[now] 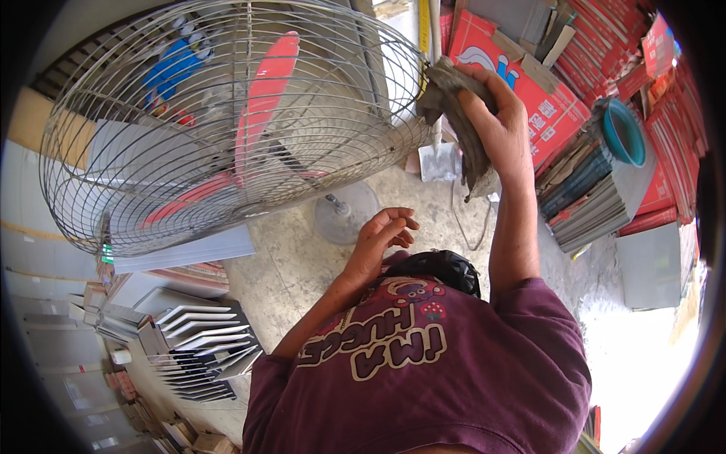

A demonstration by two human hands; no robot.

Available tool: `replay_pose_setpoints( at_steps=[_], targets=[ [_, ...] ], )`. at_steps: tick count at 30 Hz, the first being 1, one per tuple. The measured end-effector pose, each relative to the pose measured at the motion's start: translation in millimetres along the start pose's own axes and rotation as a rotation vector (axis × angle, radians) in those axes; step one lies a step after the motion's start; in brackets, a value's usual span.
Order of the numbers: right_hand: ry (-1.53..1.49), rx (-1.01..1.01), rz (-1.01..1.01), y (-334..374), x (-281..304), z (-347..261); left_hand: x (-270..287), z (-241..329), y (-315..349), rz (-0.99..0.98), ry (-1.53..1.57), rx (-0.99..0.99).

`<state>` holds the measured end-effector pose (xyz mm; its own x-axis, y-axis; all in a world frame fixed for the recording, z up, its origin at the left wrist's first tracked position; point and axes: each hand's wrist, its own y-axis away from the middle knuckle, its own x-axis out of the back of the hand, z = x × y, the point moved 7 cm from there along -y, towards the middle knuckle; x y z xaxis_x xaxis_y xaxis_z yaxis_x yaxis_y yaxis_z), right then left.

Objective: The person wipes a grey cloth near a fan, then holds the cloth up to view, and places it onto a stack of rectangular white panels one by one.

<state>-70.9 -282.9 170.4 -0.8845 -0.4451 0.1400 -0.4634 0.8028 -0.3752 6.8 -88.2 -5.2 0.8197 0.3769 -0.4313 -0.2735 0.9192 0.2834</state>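
A large pedestal fan with a round wire cage (113, 174) and pink blades (265, 98) fills the upper left. My right hand (499, 121) is raised and closed around a dirty grey-brown rag (465, 140). The rag's upper end lies at the right rim of the cage; whether it presses on the wires I cannot tell. Part of the cloth hangs down below my fingers. In front of my chest, my left hand (374, 246) is lifted with its fingers loosely bent and apart, and it holds nothing. It is below the cage, away from the wires.
The fan's round base (344, 216) stands on the concrete floor. A shovel (440, 160) leans behind the rag, near a thin cable. Red cartons (560, 113), stacked flat cardboard and a teal basin (624, 132) crowd the right. White panels (204, 340) stand in a rack at lower left.
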Motion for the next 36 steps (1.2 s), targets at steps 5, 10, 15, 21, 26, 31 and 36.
replay_pose_setpoints(
  at_steps=[5, 10, 15, 21, 26, 31, 36],
  targets=[
    [-0.329, 0.110, -0.096, -11, -14, -32, 2, -2, 0, 0.009, 0.003, -0.002],
    [-0.674, 0.158, -0.127, -20, -15, -44, 2, -3, 1, 0.016, -0.004, 0.005],
    [-0.473, -0.018, -0.135, -22, -23, 7, 0, -1, 4, 0.000, 0.001, 0.012],
    [-0.442, -0.126, -0.076, -5, -16, 42, 1, -2, 6, -0.001, 0.004, 0.021],
    [-0.257, -0.156, -0.059, 9, -3, 66, 0, -1, 6, 0.000, -0.003, 0.035],
    [0.177, -0.146, -0.023, 22, 15, 60, 2, -2, 6, 0.001, -0.017, 0.036],
    [0.223, -0.108, -0.007, 23, 16, 32, 6, -7, 3, -0.010, -0.021, 0.040]
  ],
)
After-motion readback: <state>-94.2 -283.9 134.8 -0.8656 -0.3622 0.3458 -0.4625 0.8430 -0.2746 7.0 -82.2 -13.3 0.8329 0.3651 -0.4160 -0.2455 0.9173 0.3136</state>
